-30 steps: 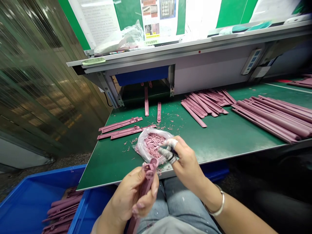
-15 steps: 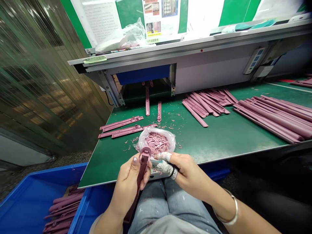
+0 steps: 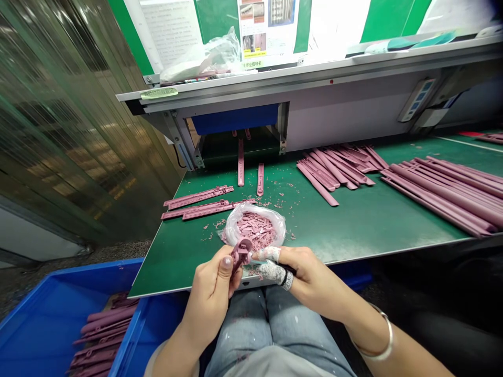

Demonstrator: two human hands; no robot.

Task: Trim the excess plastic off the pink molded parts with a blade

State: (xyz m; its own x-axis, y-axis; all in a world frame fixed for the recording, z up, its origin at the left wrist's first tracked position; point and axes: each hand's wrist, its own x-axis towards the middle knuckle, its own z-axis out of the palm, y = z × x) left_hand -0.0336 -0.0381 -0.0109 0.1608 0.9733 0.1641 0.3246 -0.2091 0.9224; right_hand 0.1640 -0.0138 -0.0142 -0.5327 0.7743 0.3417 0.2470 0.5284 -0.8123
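My left hand (image 3: 216, 285) is closed around a long pink plastic strip (image 3: 241, 252), its rounded end tipped up in front of the bag. My right hand (image 3: 293, 272) has white wrapping on thumb and finger, and these are pinched close to the strip's end. A small pale greenish edge shows between them, but I cannot make out what it is. Just beyond both hands sits a clear plastic bag (image 3: 278, 222) with its mouth wide, full of pink shavings (image 3: 255, 228).
Several pink strips lie left (image 3: 208, 208) of the bag and in piles to the right (image 3: 334, 167) and far right (image 3: 444, 193). More are in a blue bin (image 3: 35, 314) at lower left. A shelf (image 3: 275, 73) crosses above the green table (image 3: 330, 230). Shavings litter the tabletop.
The strip's end has turned and tilted in my left hand, so its rounded tip now faces right toward my right fingers. The whole view has shifted slightly.
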